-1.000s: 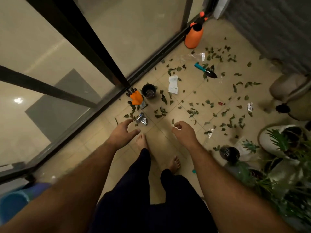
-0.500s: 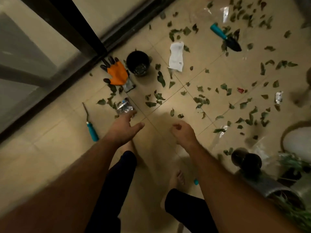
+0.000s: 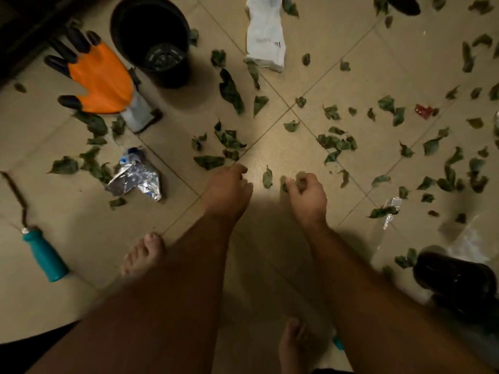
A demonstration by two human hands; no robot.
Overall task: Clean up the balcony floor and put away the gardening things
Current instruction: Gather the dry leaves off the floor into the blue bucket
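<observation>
Although both hands are down at the floor (image 3: 351, 76), the clean-up looks barely begun: judging by what lies about, nearly everything is yet to be gathered. The floor is pale square tile with diagonal grout lines, dimly lit, with a dark frame along the far left corner and the person's bare feet at the near edge. Taking the black pot (image 3: 151, 36) as the landmark, it stands upright and empty at the far left, not put away. The orange glove (image 3: 100, 76) lies flat just left of it, the white packet (image 3: 266, 36) lies to its right, and the teal-handled tool (image 3: 44, 255) lies well nearer and to the left, close to the left foot. A crumpled foil wrapper (image 3: 135, 179) sits nearer than the pot, between glove and tool. A second dark pot (image 3: 456, 279) lies far to the right and nearer, blurred. Leaves (image 3: 337, 144) are scattered from the pot across to the right edge, none collected as far as can be seen; a small red scrap (image 3: 424, 110) lies among them. The left hand (image 3: 229, 190), fingers loosely bent, reaches toward leaves nearer than the pot and holds nothing visible. The right hand (image 3: 307, 193), just beside it, has fingers curled, apparently pinching a small leaf (image 3: 284, 186) on the tile.
</observation>
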